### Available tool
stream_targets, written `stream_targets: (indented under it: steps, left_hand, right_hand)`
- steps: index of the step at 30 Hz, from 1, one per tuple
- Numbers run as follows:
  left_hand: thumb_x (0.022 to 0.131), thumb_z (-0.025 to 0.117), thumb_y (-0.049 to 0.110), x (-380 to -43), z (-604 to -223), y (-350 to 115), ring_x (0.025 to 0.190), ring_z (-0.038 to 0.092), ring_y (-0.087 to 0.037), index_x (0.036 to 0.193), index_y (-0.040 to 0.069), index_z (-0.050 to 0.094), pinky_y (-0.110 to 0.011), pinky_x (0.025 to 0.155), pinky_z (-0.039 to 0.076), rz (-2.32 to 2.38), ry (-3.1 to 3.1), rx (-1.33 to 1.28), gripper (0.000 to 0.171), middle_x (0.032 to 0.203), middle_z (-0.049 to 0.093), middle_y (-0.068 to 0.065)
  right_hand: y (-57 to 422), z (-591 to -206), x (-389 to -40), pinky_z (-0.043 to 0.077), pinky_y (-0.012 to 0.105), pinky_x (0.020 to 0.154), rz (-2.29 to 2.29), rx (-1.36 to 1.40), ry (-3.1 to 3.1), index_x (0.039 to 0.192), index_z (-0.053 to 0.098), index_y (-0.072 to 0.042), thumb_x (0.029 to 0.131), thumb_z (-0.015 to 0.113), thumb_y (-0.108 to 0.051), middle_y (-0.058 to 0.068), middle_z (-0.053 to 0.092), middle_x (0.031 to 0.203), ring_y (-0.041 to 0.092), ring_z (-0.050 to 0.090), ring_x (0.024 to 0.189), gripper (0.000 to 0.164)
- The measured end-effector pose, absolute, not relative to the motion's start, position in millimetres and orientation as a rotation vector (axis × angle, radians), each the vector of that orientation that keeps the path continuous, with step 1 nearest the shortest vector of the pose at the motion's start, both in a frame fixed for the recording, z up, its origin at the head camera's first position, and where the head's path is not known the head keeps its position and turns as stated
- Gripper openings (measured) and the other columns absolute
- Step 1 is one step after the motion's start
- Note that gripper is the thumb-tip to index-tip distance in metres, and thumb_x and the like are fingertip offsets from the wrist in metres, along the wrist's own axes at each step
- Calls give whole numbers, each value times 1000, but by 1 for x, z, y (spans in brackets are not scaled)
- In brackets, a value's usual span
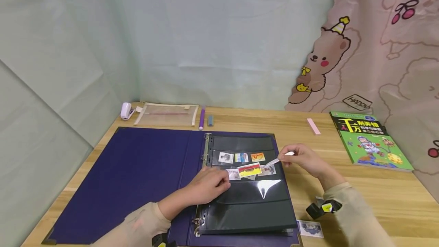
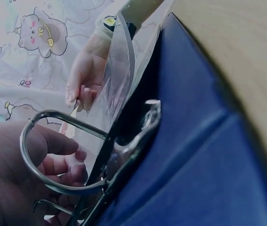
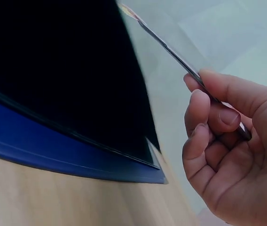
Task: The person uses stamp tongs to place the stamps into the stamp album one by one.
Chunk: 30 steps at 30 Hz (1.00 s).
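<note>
At the left, a blue binder (image 1: 144, 178) is laid open, its black page (image 1: 247, 216) touched near the ring side by the left hand (image 1: 210, 186), whose fingers are loosely bent. Over the page's lower stamps (image 1: 269, 170), a red-and-yellow stamp (image 1: 249, 170) is met at its right edge by tweezers (image 1: 273, 162), pinched between thumb and fingers of the right hand (image 1: 303, 160).

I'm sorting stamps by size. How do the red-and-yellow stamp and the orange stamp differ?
The red-and-yellow stamp is larger than the orange stamp. Tweezers touch the red-and-yellow stamp; the orange stamp, in the row above, is untouched. Both lie over the black page.
</note>
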<state>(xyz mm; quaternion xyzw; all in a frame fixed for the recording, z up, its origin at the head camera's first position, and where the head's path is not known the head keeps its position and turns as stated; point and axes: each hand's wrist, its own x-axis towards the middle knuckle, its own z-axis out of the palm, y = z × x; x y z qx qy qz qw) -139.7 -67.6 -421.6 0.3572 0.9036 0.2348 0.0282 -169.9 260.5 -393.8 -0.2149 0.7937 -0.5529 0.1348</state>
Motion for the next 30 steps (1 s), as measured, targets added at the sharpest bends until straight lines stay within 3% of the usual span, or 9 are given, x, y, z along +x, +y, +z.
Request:
stream_targets:
  steps: [10, 16, 22, 30]
  left_hand:
    - [86, 56, 26, -141, -423, -70, 61, 39, -1, 74, 28, 47, -27, 74, 27, 815, 2769, 1090, 15, 61, 42, 17]
    - [86, 57, 25, -140, -423, -71, 60, 39, 0, 75, 28, 48, -29, 75, 27, 866, 2737, 1086, 14, 61, 42, 17]
    - [85, 59, 27, -140, -422, -70, 61, 40, 0, 77, 29, 50, -28, 75, 28, 879, 2716, 1078, 12, 61, 44, 17]
    - [84, 60, 25, -141, -424, -70, 61, 39, 0, 75, 29, 49, -27, 74, 28, 872, 2734, 1099, 14, 60, 43, 18]
  right_hand:
    - [246, -400, -164, 49, 26, 63, -1546, -457, 2311, 92, 56, 12, 87, 56, -14, -7, 54, 69, 6, 52, 65, 27]
    - [237, -401, -162, 44, 25, 58, -1511, -442, 2323, 92, 58, 11, 87, 56, -14, -4, 53, 65, 7, 51, 63, 26]
    - [232, -402, -158, 47, 24, 63, -1473, -533, 2332, 90, 59, 8, 88, 55, -14, -3, 54, 67, 8, 53, 62, 23]
    - [226, -401, -155, 48, 24, 61, -1413, -523, 2344, 89, 60, 7, 87, 54, -11, 0, 57, 76, 6, 54, 61, 19]
